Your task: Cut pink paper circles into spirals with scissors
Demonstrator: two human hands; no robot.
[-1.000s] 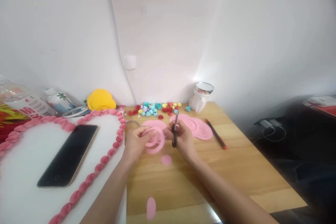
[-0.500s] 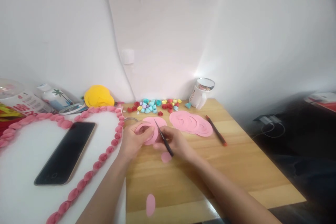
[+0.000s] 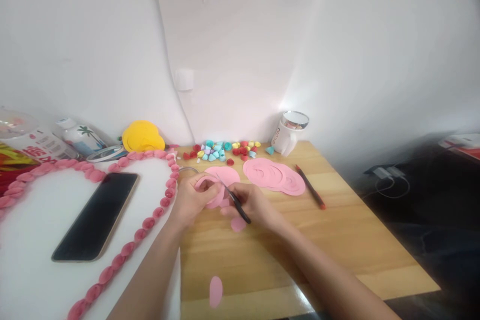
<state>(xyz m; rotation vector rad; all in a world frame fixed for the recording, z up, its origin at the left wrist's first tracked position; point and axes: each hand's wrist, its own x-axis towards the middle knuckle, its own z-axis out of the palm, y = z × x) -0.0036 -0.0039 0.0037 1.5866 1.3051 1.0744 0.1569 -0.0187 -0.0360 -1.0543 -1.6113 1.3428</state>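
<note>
My left hand [image 3: 191, 201] pinches a pink paper piece [image 3: 214, 201], thumb on top, with a curved cut showing in it. My right hand [image 3: 250, 204] is closed round black-handled scissors [image 3: 239, 206], whose thin pointed tip lies over the pink paper near my left thumb. How far the blades are apart is too small to tell. Behind my hands lies another pink paper round [image 3: 229, 174]. A small pink paper oval [image 3: 237, 224] rests on the table just below my right hand, and a second pink oval [image 3: 215, 292] lies nearer the front.
Overlapping pink paper rounds [image 3: 273, 176] and a dark pen [image 3: 310, 187] lie to the right. Rolled paper flowers [image 3: 213, 150] and a white mug [image 3: 287, 134] stand along the wall. At left, a white board [image 3: 146, 195] edged with pink flowers carries a phone [image 3: 96, 216].
The scissors' tip has shifted slightly left across the pink paper, and the handle has tilted a little. Both hands stay in nearly the same place; the view has shifted slightly.
</note>
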